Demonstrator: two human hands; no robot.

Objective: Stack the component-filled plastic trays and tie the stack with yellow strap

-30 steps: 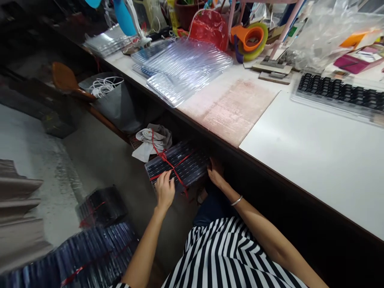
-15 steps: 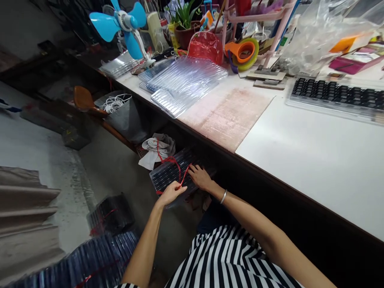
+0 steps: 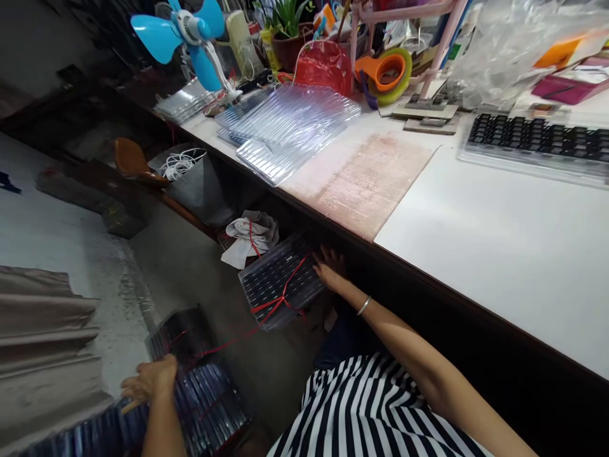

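A bundle of clear plastic trays with dark pieces in rows (image 3: 273,270) lies low beside the table. Red string (image 3: 284,296) crosses the bundle and meets in a knot on top. My right hand (image 3: 332,269) rests on the bundle's right end, fingers spread. Far out to the lower left is my left hand (image 3: 151,381), blurred, above other stacked bundles. A stretch of the red string runs from the knot towards it. The left fingers look curled round the string, though the grip itself is partly hidden.
Strapped bundles of trays (image 3: 209,406) stand on the floor at lower left. Rolled pale cloth (image 3: 254,235) lies beyond the bundle. The white table (image 3: 476,254) carries clear plastic trays (image 3: 299,127), a blue fan (image 3: 200,38), a tape dispenser (image 3: 385,70) and a filled tray (image 3: 542,143).
My left hand has swung from the bundle to the lower left, drawing red string out. My right hand has slid to the bundle's right end, and the string now lies tight across it.
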